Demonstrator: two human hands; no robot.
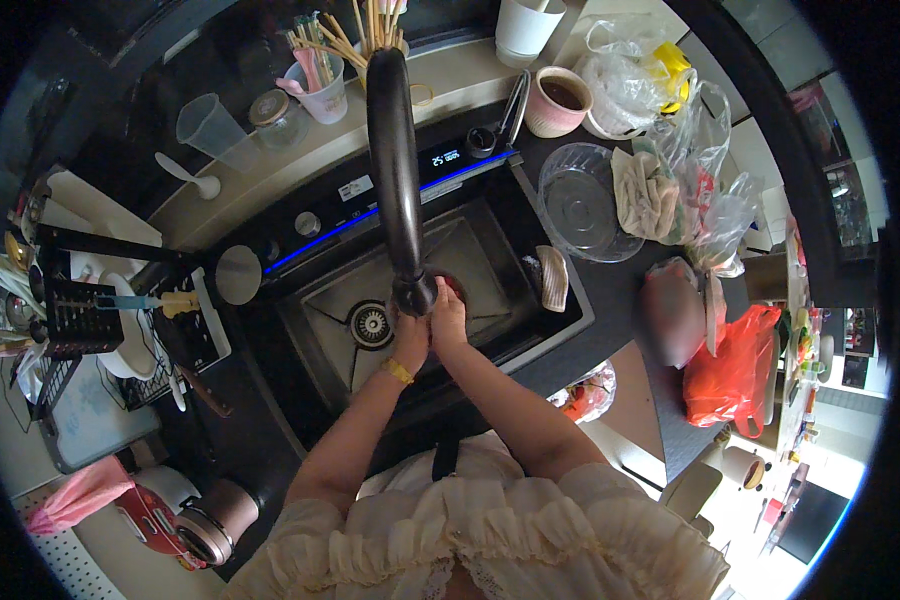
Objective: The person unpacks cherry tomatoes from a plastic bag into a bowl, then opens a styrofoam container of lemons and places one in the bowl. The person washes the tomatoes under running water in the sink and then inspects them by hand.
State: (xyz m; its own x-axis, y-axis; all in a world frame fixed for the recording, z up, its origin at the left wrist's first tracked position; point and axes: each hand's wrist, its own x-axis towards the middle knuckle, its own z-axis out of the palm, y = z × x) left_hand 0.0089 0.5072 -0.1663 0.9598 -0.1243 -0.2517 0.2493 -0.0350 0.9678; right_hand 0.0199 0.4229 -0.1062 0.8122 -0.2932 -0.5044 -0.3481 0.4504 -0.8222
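Both my hands are low in the dark kitchen sink (pixel 487 330), just under the spout of a black arched faucet (pixel 394 165). My left hand (pixel 411 336), with a yellow band at its wrist, sits right behind the spout head, which hides part of its fingers. My right hand (pixel 448 319) lies beside it, its fingers at a small reddish thing (pixel 450 285) that is mostly hidden; I cannot tell whether it is gripped. Left of the hands is the round metal drain strainer (pixel 371 325).
A striped cloth (pixel 552 278) lies on the sink's right rim. Farther right are a clear plastic bowl (pixel 579 199), a pink cup of dark liquid (pixel 559 101) and a red plastic bag (pixel 731 371). A dish rack (pixel 214 322) holding a knife stands left.
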